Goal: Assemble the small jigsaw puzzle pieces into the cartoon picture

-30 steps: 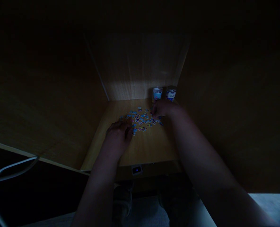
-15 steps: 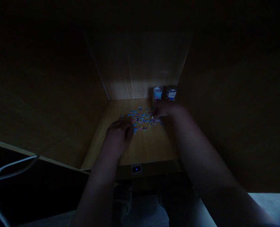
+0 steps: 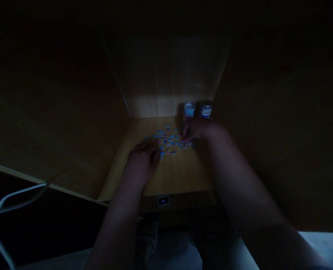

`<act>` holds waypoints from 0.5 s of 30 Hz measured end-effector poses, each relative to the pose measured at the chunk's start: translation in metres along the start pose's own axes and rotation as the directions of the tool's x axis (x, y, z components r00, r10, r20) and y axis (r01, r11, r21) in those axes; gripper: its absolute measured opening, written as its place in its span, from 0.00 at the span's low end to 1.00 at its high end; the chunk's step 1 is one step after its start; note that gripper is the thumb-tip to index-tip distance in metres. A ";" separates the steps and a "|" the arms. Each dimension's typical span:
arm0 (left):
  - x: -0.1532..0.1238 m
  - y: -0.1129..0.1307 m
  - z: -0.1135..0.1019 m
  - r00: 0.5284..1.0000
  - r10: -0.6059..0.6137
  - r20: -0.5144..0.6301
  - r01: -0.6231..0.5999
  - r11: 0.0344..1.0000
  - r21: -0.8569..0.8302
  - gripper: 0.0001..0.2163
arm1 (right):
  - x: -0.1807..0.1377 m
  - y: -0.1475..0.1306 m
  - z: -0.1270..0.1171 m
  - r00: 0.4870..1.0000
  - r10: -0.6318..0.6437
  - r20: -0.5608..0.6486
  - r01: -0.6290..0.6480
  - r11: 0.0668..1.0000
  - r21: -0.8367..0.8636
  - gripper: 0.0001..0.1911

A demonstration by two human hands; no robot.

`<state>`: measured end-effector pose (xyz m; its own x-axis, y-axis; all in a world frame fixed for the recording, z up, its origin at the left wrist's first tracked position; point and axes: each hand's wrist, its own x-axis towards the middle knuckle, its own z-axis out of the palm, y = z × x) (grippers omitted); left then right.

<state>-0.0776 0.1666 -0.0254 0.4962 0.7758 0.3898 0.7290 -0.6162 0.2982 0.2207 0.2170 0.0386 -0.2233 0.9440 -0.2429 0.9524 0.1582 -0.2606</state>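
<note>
Many small jigsaw puzzle pieces (image 3: 170, 140), mostly blue with some pink, purple and yellow, lie loose on a wooden board (image 3: 180, 174). My left hand (image 3: 142, 157) rests at their left edge, fingers bent forward and thumb apart from the index finger; nothing shows in it. Over the right side of the pieces is my right hand (image 3: 196, 129), its thumb and fingers drawn together and pointing down at them. Whatever is between those fingertips is too dark and small to make out.
A clear jar (image 3: 189, 109) with a blue label and a lidded jar (image 3: 206, 108) stand at the back right. Wooden panels (image 3: 152, 82) enclose the board. Below its front edge sits a small device (image 3: 163, 201) with a lit display. A white cable (image 3: 3, 202) hangs at left.
The view has shifted slightly, so everything sits a little further right. My right hand's fingers have shifted slightly over the pieces; my left hand stays by the left edge.
</note>
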 end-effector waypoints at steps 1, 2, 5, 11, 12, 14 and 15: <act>0.000 -0.001 0.000 1.000 0.004 -0.005 -0.004 1.000 -0.003 0.07 | 0.000 -0.001 0.000 1.000 0.002 -0.008 -0.002 1.000 -0.001 0.04; 0.000 -0.001 0.001 1.000 0.009 -0.008 -0.009 1.000 -0.005 0.07 | 0.001 -0.002 0.001 1.000 0.007 -0.019 -0.007 1.000 -0.005 0.04; 0.000 -0.003 0.002 1.000 0.014 -0.014 -0.014 1.000 -0.011 0.07 | 0.004 -0.006 0.003 0.998 0.030 -0.051 -0.032 0.999 -0.040 0.05; 0.000 -0.001 0.000 1.000 0.004 -0.013 -0.004 1.000 -0.003 0.07 | 0.005 -0.008 0.005 0.994 0.053 -0.091 -0.061 0.994 -0.092 0.04; 0.000 -0.001 0.000 1.000 0.004 -0.013 -0.004 1.000 -0.006 0.07 | 0.005 -0.008 0.006 0.994 0.055 -0.094 -0.065 0.993 -0.098 0.04; 0.000 -0.002 0.001 1.000 0.005 -0.012 -0.005 1.000 -0.005 0.07 | 0.005 -0.007 0.007 0.993 0.062 -0.101 -0.073 0.992 -0.106 0.05; 0.000 -0.002 0.001 1.000 0.006 -0.013 -0.006 1.000 -0.002 0.07 | 0.005 -0.006 0.007 0.992 0.067 -0.105 -0.078 0.991 -0.106 0.07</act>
<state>-0.0785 0.1678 -0.0271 0.4944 0.7701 0.4031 0.7249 -0.6212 0.2977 0.2124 0.2187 0.0324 -0.1361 0.9776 -0.1607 0.9835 0.1138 -0.1403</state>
